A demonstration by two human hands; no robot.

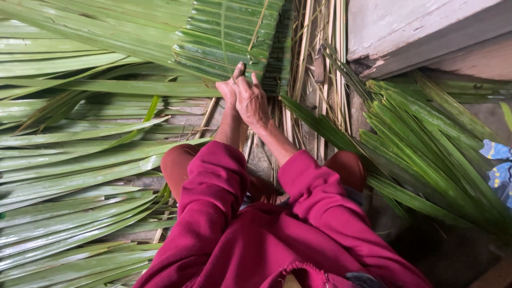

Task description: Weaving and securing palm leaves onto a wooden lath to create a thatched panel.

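Both my hands reach forward together to the near edge of a woven green palm-leaf mat [224, 37]. My right hand [252, 98] lies on top, its fingers pressed closed against the mat's lower edge. My left hand [228, 90] is tucked just left of it and mostly hidden under it; its fingers also pinch at the mat's edge. Long loose palm leaflets [80, 160] stretch out to the left from the mat. My sleeves are magenta.
A second bundle of green palm leaflets [426, 144] fans out at the right. Dry pale leaf ribs [314, 58] lie beyond my hands. A grey concrete block [416, 32] sits at the upper right. Blue patterned cloth [498, 165] shows at the right edge.
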